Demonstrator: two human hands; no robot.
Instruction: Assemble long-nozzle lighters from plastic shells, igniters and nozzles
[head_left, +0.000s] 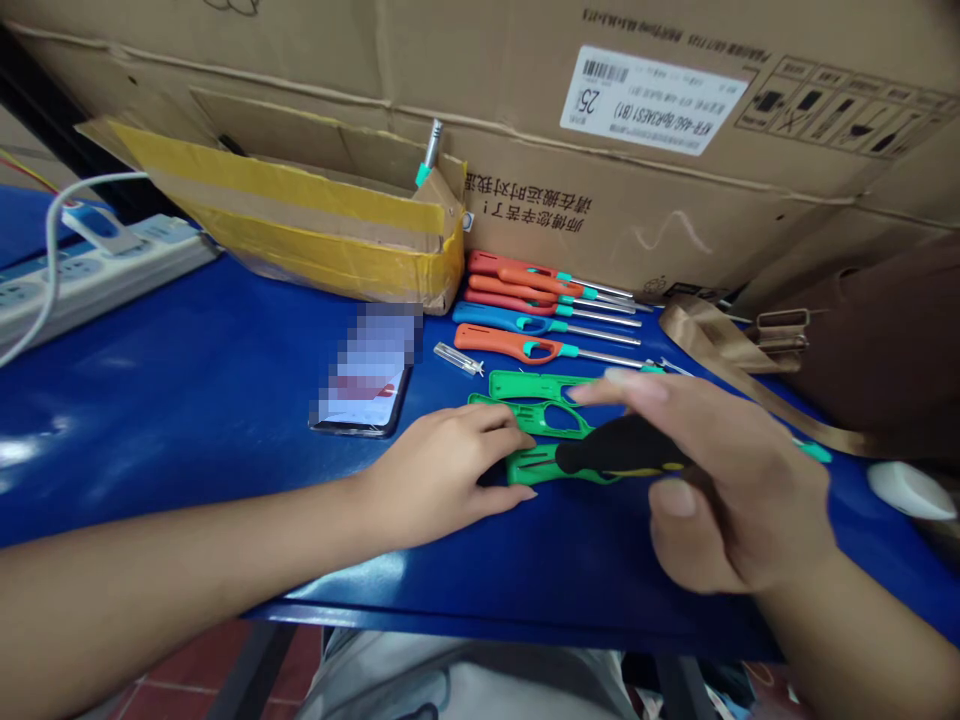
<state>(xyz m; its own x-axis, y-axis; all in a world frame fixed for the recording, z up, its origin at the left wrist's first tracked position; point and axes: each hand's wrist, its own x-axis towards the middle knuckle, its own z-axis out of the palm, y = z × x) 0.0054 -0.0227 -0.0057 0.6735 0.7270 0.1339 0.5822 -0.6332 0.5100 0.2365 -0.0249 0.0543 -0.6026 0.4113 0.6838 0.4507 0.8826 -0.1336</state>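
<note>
My left hand (pixel 450 465) rests on the blue table (pixel 202 400), its fingers lying on green plastic lighter shells (pixel 536 400) and holding them down. My right hand (pixel 720 480) is closed round a black-handled screwdriver (pixel 622 448) that lies across the lowest green shell (pixel 536 465). Just beyond the shells is a row of finished long-nosed lighters (pixel 525 300), orange and one blue, with metal tubes pointing right. A small metal part (pixel 457 358) lies left of the nearest orange lighter.
A phone (pixel 364 385) lies face up left of the shells. A taped open cardboard box (pixel 300 225) holds one lighter standing up (pixel 429 150). A large carton (pixel 600 120) walls the back. A power strip (pixel 90 270) is at left, a brown strap (pixel 720 350) and a white object (pixel 911 490) at right.
</note>
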